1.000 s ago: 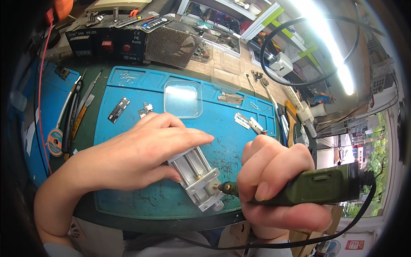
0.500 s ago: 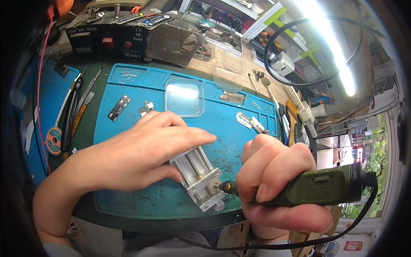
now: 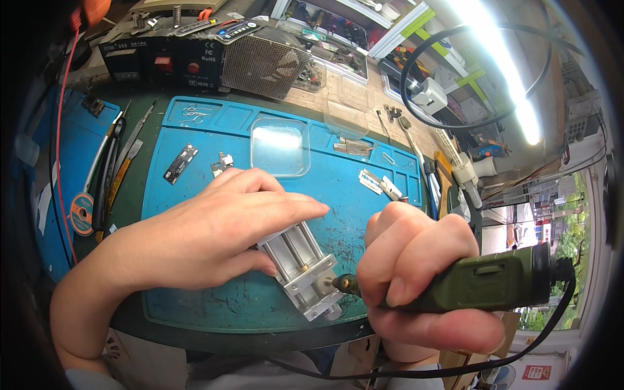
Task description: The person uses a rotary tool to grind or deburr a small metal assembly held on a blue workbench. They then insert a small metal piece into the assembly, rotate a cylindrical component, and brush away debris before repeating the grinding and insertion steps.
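My left hand (image 3: 214, 224) lies flat over a silver metal clamp-like jig (image 3: 301, 268) with two parallel rods, pressing it onto the blue work mat (image 3: 214, 302). My right hand (image 3: 416, 270) grips a green corded rotary tool (image 3: 484, 285) held sideways. Its brass-coloured tip (image 3: 342, 283) meets the near end of the jig. What sits inside the jig under my left palm is hidden.
A clear shallow tray (image 3: 279, 146) and small metal parts (image 3: 180, 162) lie on the mat's far half. Tweezers and hand tools (image 3: 114, 172) line the left edge beside a solder reel (image 3: 82, 213). Black power supply boxes (image 3: 195, 62) stand at the back.
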`<state>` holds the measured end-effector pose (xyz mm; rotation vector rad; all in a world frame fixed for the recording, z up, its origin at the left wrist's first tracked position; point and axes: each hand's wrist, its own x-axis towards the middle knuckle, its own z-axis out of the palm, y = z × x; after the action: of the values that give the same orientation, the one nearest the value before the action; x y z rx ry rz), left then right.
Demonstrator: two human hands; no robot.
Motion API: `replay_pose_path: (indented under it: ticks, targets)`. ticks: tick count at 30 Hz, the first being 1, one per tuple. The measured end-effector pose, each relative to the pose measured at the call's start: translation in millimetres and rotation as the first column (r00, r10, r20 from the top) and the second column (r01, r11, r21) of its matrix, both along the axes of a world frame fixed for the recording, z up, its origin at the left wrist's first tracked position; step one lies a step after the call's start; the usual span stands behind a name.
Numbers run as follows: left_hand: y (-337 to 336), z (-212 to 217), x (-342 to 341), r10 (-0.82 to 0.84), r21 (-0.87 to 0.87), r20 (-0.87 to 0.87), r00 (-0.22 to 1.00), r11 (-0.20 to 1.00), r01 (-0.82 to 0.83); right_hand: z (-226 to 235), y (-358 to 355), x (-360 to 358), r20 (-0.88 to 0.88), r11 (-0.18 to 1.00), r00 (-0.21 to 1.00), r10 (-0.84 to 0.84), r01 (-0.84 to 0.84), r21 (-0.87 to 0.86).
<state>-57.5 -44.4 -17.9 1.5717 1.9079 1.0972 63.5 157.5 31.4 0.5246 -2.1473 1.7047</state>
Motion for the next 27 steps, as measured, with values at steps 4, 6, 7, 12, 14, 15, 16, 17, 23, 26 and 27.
replay_pose_path:
  ticks: [4, 6, 7, 12, 14, 15, 16, 17, 23, 26, 27]
  targets:
    - [0.2, -0.5, -0.6, -0.002, -0.003, -0.001, 1.000, 1.000, 0.002, 0.5, 0.4, -0.7, 0.006, 1.000, 1.000, 0.008, -0.008, 0.003]
    - [0.3, -0.2, -0.5, -0.002, -0.002, -0.002, 1.000, 1.000, 0.002, 0.3, 1.1, -0.8, 0.010, 1.000, 1.000, 0.013, -0.013, -0.002]
    - [0.3, -0.1, -0.5, -0.001, -0.002, -0.003, 1.000, 1.000, 0.001, 0.1, 1.5, -0.9, 0.012, 1.000, 1.000, 0.017, -0.017, -0.006]
    - [0.1, -0.3, 0.1, 0.002, 0.006, -0.011, 1.000, 1.000, -0.002, 0.2, 2.2, 0.0, 0.018, 0.999, 1.000, 0.024, -0.024, -0.034]
    - [0.2, -0.9, 0.0, 0.003, 0.010, -0.010, 1.000, 1.000, -0.003, 0.8, 1.4, 0.4, 0.027, 0.999, 0.999, 0.018, -0.017, -0.046]
    - [0.2, -0.8, 0.1, 0.004, 0.011, -0.006, 1.000, 1.000, -0.004, 0.5, 1.6, 0.2, 0.028, 0.999, 0.999, 0.021, -0.020, -0.049]
    - [0.2, -0.8, 0.2, 0.004, 0.013, -0.003, 1.000, 1.000, -0.004, 0.6, 1.7, 0.0, 0.029, 0.998, 0.999, 0.024, -0.023, -0.051]
    - [0.2, -0.8, 0.2, 0.005, 0.015, 0.000, 1.000, 1.000, -0.005, 0.3, 2.7, -0.9, 0.028, 0.998, 0.999, 0.035, -0.034, -0.049]
    - [-0.2, -0.9, 0.3, 0.007, 0.009, -0.004, 1.000, 1.000, -0.007, -2.3, 0.2, -3.1, -0.015, 0.999, 1.000, 0.028, -0.028, -0.040]
    - [-0.2, 0.0, 0.1, 0.008, 0.003, -0.001, 1.000, 1.000, -0.008, 0.4, 1.1, -3.1, 0.007, 0.999, 0.999, 0.041, -0.041, -0.021]
    - [-0.3, -0.1, 0.1, 0.009, 0.002, -0.002, 1.000, 1.000, -0.009, 0.8, 1.6, -3.0, 0.013, 0.999, 0.999, 0.046, -0.046, -0.016]
